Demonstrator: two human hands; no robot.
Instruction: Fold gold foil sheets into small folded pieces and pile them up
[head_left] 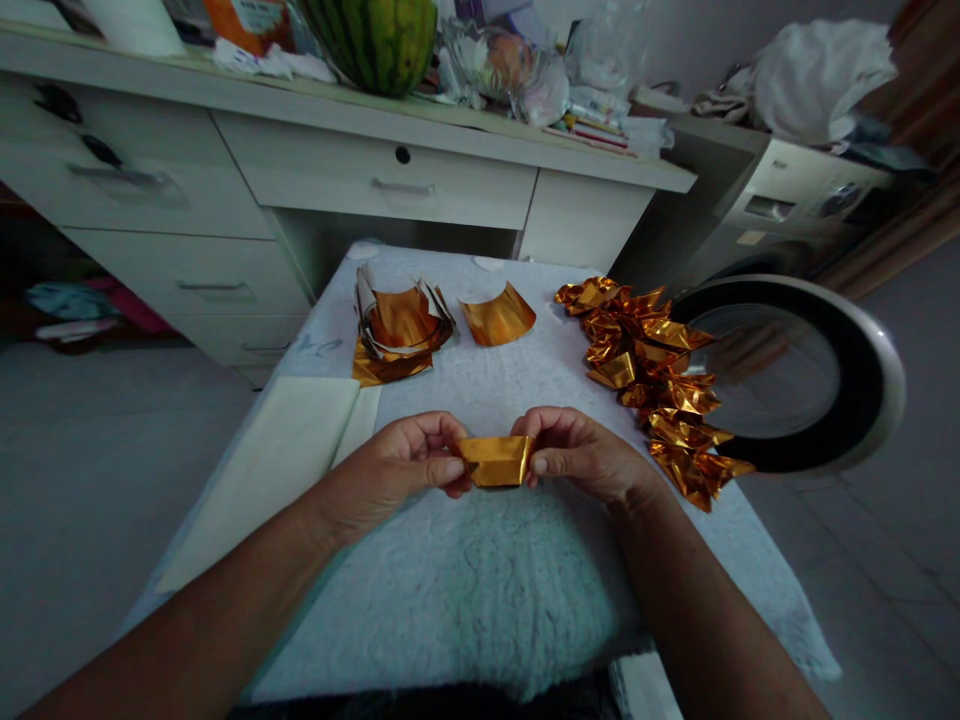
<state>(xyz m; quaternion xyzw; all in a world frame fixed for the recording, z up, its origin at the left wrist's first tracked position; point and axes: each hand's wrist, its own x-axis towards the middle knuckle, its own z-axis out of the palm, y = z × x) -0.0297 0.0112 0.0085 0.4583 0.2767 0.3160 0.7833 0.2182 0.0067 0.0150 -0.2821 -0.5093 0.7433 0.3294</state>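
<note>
Between my two hands is a small folded piece of gold foil paper, held just above the cloth-covered table. My left hand pinches its left end between thumb and fingers. At the right end, the thumb and fingers of my right hand are closed on the same piece. Beyond my hands lies a single curled gold sheet. A curled stack of gold sheets with pale backs sits to its left. On the right, folded gold foil pieces form a long heap.
A pale paper sheet lies along the left of the table. Behind stands a white counter with drawers, bearing a watermelon and plastic bags. At the right, a washing machine's round door hangs open beside the table.
</note>
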